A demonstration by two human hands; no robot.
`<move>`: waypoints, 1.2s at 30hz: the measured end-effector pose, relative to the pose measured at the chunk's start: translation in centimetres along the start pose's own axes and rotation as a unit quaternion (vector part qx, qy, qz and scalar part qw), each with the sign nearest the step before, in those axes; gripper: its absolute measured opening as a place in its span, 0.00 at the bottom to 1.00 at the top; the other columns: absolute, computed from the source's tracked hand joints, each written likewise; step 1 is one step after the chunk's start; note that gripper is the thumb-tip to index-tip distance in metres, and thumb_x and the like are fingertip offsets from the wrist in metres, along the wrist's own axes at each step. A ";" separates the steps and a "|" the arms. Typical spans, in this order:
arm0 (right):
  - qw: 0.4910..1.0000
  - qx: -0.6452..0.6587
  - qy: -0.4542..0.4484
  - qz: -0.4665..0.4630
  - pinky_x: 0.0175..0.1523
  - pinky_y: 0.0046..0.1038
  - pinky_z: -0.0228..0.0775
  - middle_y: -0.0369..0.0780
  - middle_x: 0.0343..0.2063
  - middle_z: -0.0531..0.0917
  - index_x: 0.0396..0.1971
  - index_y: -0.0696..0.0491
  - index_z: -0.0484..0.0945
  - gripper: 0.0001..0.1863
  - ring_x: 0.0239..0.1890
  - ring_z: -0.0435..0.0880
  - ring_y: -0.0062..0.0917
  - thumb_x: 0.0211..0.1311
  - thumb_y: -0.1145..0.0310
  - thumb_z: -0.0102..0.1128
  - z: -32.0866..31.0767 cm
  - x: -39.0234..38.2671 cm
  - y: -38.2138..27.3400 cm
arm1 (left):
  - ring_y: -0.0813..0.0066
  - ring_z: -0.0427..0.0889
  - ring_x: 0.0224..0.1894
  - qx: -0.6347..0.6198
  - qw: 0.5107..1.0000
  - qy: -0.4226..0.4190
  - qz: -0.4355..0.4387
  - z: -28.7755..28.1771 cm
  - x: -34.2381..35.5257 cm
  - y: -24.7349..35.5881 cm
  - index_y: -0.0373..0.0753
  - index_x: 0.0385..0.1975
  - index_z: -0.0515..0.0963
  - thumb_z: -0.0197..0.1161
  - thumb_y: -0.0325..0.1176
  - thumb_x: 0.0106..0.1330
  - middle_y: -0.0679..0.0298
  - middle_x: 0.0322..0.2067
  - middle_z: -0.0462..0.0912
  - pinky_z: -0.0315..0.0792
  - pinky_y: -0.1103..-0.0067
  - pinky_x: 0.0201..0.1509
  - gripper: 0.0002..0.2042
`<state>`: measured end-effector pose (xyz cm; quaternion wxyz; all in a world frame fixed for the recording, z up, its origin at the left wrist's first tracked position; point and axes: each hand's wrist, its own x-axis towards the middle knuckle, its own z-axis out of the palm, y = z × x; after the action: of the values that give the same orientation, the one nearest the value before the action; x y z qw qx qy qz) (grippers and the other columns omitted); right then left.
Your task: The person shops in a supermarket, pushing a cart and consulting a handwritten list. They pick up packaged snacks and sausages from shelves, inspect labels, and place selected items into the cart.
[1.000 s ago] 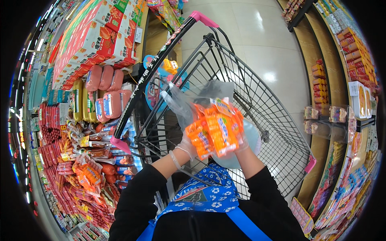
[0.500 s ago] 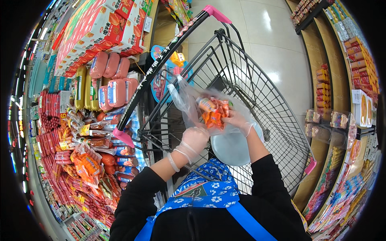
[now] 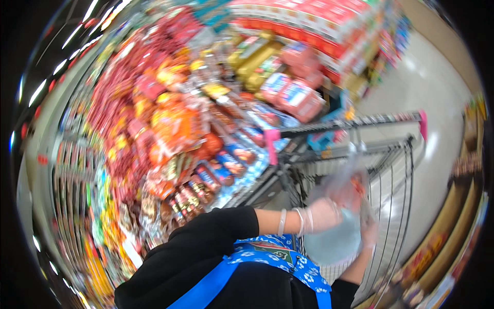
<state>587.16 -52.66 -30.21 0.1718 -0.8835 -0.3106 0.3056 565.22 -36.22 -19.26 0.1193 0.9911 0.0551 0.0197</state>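
Observation:
A clear plastic bag (image 3: 334, 189) with orange-red packets (image 3: 356, 186) in it is over the shopping cart (image 3: 393, 206). My left hand (image 3: 320, 213), in a thin clear glove, is closed at the bag's near left side. At the bag's right edge is my right hand (image 3: 368, 229), gloved too; its fingers are smeared by motion, so their grip does not show. Below both hands, inside the cart, sits a pale blue round container (image 3: 334, 239). The bag's top stands up toward the cart's black handle (image 3: 355, 122).
To the left, a display is piled with packaged sausages (image 3: 211, 177) and orange bags (image 3: 177, 123). Thick pink packaged sausages (image 3: 296, 95) lie behind it, near stacked red-and-white boxes (image 3: 309, 28). Wooden shelves (image 3: 447, 232) stand at the right, beyond the tiled floor (image 3: 427, 98).
My view has swung left, so the sausage display fills more of it. Cart, bag and both hands now appear lower and farther right. The packets have become blurred.

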 end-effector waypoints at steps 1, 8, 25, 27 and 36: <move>1.000 0.002 0.020 -0.002 0.57 0.38 0.73 0.53 0.49 0.84 0.53 0.59 0.81 0.22 0.53 0.83 0.44 0.62 0.63 0.63 -1.1 -0.6 -1.8 | 0.66 0.84 0.34 0.006 1.000 0.003 -0.006 -0.9 -1.3 0.4 0.44 0.29 0.78 0.60 0.32 0.54 0.65 0.28 0.81 0.77 0.71 0.38 0.05; 0.895 0.218 0.222 -0.319 0.55 0.30 0.75 0.46 0.50 0.85 0.54 0.60 0.80 0.15 0.49 0.84 0.30 0.70 0.74 0.55 -2.3 -8.3 -21.5 | 0.65 0.84 0.35 -0.063 0.988 0.106 -0.091 -7.8 -14.3 -1.0 0.44 0.40 0.79 0.60 0.32 0.58 0.66 0.30 0.82 0.77 0.71 0.39 0.10; 0.774 0.197 -0.051 -0.599 0.57 0.28 0.71 0.45 0.46 0.86 0.56 0.58 0.79 0.15 0.49 0.83 0.28 0.74 0.74 0.50 10.8 -12.2 -62.1 | 0.64 0.88 0.35 -0.169 0.752 0.449 -0.453 -13.1 -44.9 1.8 0.40 0.44 0.85 0.65 0.25 0.65 0.60 0.35 0.89 0.80 0.74 0.38 0.10; 0.792 0.124 -0.062 -0.595 0.58 0.28 0.71 0.46 0.47 0.85 0.57 0.58 0.78 0.18 0.51 0.83 0.29 0.70 0.70 0.55 11.3 -10.9 -64.0 | 0.66 0.88 0.35 -0.196 0.731 0.454 -0.471 -13.0 -45.8 1.8 0.39 0.44 0.85 0.65 0.25 0.65 0.61 0.35 0.89 0.80 0.74 0.39 0.09; 0.814 -0.164 -0.083 -0.551 0.49 0.34 0.75 0.48 0.40 0.85 0.47 0.59 0.78 0.34 0.43 0.84 0.37 0.49 0.48 0.77 13.4 -10.8 -68.2 | 0.71 0.87 0.36 -0.287 0.693 0.494 -0.439 -15.0 -45.0 -1.3 0.36 0.47 0.84 0.62 0.25 0.68 0.60 0.35 0.88 0.79 0.78 0.43 0.10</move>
<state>541.52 -7.16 -1.93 0.1375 -0.5506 -0.8044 0.1759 519.59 -36.57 -6.18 0.3491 0.6191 0.5261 0.4670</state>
